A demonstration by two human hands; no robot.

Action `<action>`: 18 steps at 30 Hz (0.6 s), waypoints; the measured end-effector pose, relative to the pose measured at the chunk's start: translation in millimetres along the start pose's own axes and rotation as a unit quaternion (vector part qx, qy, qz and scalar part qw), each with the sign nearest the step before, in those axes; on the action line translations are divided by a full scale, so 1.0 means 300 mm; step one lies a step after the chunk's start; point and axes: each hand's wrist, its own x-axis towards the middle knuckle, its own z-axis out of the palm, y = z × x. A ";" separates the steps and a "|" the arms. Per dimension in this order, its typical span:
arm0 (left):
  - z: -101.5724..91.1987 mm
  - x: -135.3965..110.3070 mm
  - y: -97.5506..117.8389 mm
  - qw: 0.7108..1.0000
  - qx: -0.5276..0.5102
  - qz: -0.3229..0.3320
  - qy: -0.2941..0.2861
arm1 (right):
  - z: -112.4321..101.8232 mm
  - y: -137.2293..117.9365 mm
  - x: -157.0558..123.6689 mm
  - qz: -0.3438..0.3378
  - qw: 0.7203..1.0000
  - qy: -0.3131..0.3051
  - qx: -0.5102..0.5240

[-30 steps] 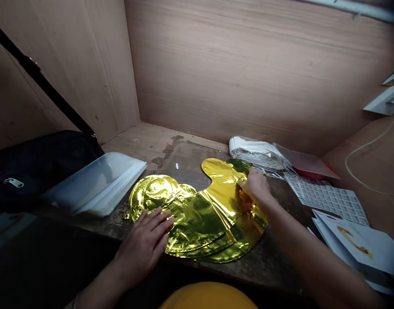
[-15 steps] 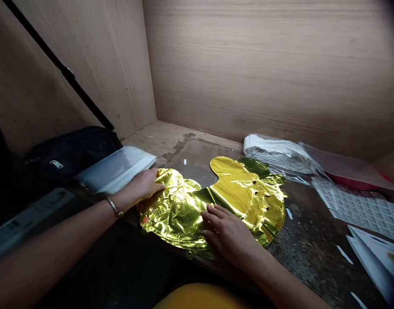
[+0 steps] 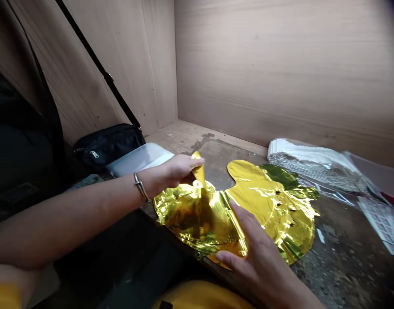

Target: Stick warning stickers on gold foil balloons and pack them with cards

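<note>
A flat, shiny gold foil balloon (image 3: 254, 184) lies crinkled on the dark worn tabletop, its front edge at the table's edge. My left hand (image 3: 184, 167) pinches a flap of the foil at the left and holds it raised above the rest. A metal bracelet (image 3: 140, 187) circles that wrist. Over the front middle of the foil, my right hand (image 3: 256, 240) rests with thumb and fingers spread apart.
A black bag (image 3: 111, 146) with a strap leans at the left, beside a clear plastic packet (image 3: 145, 158). Toward the back right lie a plastic-wrapped white stack (image 3: 312, 165) and a printed sheet (image 3: 381, 223). Wooden panels (image 3: 280, 68) stand behind.
My left hand has lifted a flap of the foil and moved rightward. My right hand has opened its thumb away from the fingers. The view has shifted left.
</note>
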 end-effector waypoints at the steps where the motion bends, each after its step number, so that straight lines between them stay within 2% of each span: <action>1: 0.046 -0.009 0.019 0.999 -0.030 -0.001 -0.021 | -0.005 -0.027 -0.006 0.003 0.999 0.025 0.035; 4: 0.175 -0.029 0.065 0.992 -0.096 0.009 -0.075 | -0.013 -0.107 -0.002 0.042 0.990 0.080 0.110; 7: 0.245 -0.030 0.079 0.985 -0.130 0.038 -0.111 | -0.020 -0.104 0.040 0.128 0.972 0.151 0.127; 10: 0.251 0.004 0.030 0.982 -0.118 0.100 -0.112 | -0.063 0.012 0.090 0.249 0.933 0.188 0.181; 11: 0.246 0.018 -0.002 0.981 -0.063 0.172 -0.067 | -0.084 0.065 0.102 0.288 0.918 0.194 0.189; 13: 0.235 0.040 -0.086 0.975 0.002 0.220 -0.039 | -0.121 0.179 0.121 0.347 0.898 0.203 0.181; 14: 0.231 0.047 -0.133 0.949 0.134 0.282 -0.046 | -0.135 0.234 0.131 0.364 0.893 0.200 0.171; 15: 0.229 0.051 -0.180 0.905 0.244 0.344 -0.049 | -0.147 0.286 0.142 0.378 0.891 0.192 0.161; 16: 0.230 0.054 -0.226 0.861 0.334 0.380 -0.059 | -0.155 0.333 0.154 0.392 0.890 0.180 0.150; 18: 0.237 0.057 -0.301 0.788 0.469 0.392 -0.080 | -0.171 0.407 0.178 0.414 0.888 0.157 0.123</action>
